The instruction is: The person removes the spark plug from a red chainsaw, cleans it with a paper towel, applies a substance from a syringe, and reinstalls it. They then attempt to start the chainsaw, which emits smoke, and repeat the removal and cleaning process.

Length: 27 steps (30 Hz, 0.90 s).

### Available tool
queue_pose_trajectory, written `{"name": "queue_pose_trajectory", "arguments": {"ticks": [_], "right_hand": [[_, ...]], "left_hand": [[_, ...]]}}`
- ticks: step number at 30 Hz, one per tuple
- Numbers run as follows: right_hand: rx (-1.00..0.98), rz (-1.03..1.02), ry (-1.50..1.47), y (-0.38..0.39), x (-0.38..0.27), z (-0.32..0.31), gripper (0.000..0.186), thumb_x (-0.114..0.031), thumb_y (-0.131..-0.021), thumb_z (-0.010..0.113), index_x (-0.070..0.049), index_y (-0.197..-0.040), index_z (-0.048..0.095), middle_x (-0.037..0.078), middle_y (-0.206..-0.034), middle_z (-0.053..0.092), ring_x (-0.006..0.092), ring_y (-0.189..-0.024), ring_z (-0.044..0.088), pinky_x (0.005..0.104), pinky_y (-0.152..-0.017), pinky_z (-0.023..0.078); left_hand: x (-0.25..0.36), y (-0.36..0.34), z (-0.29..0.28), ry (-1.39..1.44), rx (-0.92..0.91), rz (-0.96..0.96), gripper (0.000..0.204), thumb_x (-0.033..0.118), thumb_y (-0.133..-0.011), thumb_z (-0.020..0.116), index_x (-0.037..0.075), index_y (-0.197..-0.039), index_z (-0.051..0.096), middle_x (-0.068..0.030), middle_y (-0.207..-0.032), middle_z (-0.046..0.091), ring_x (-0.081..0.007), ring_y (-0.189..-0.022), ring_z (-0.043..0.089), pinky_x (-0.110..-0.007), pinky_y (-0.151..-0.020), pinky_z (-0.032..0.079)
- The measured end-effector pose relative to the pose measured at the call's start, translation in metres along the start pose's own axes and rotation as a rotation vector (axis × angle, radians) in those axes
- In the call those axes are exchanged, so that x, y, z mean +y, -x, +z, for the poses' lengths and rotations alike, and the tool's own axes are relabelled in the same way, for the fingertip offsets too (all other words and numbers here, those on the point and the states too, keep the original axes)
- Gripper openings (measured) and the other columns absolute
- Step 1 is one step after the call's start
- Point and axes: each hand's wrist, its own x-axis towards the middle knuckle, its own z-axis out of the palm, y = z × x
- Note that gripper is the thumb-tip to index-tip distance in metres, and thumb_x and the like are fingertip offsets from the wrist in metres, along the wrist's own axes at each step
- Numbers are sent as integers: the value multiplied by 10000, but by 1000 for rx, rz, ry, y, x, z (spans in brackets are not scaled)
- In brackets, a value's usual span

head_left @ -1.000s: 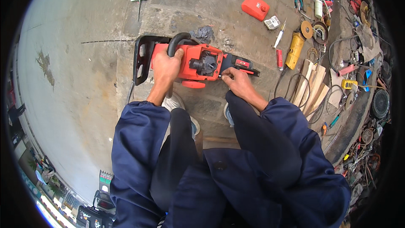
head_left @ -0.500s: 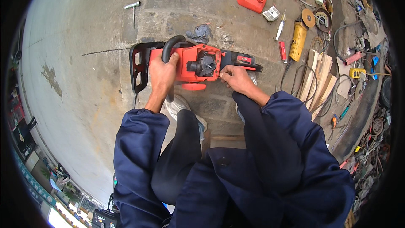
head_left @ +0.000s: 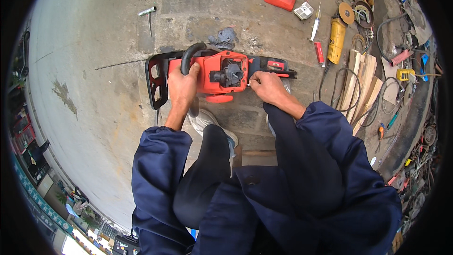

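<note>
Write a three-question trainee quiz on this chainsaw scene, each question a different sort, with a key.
1. True or false: the left hand rests on the orange chainsaw beside its black front handle.
2. Multiple choice: what lies on the concrete beyond the saw, to the right? A) blue bucket B) yellow angle grinder C) green hose
3. Fill in: the right hand touches the saw at its ____ end, as seen in the picture.

Key: 1 true; 2 B; 3 right.
</note>
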Motion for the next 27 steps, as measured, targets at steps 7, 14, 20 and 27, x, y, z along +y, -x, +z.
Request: {"name": "queue_pose_trajectory", "arguments": {"ticks": [7, 14, 20, 27], "right_hand": [[132, -75, -33, -19, -24, -24, 278, -190, -984, 657, 57, -1083, 738, 239, -984, 781, 407, -940, 759, 469, -850, 576], [195, -76, 83, -35, -18, -21, 298, -195, -994, 653, 45, -1164, 701, 264, -1061, 769, 434, -994, 751, 488, -876, 571], [74, -70, 76, -47, -5, -21, 278, -180, -1015, 631, 40, -1178, 680, 270, -1076, 756, 452, -1036, 727, 515, -899, 548], [56, -148, 120, -45, -4, -26, 252, -155, -1026, 608, 42, -1175, 661, 294, -1127, 730, 485, -1078, 692, 526, -919, 527]], "left_hand": [[3, 1, -2, 21, -35, -11, 434, 358, -949, 770, -57, -1074, 764, -226, -788, 736, -324, -745, 727, -454, -760, 550], [3, 0, -2, -4, -12, 20, 451, 373, -944, 763, -62, -1062, 760, -223, -775, 728, -323, -741, 724, -454, -757, 547], [0, -1, -1, 19, -30, -13, 455, 370, -946, 766, -69, -1061, 755, -218, -763, 717, -312, -718, 700, -457, -743, 537], [-3, -3, 0, 33, -37, -20, 455, 364, -953, 764, -75, -1073, 750, -210, -760, 715, -312, -713, 693, -449, -742, 535]]}}
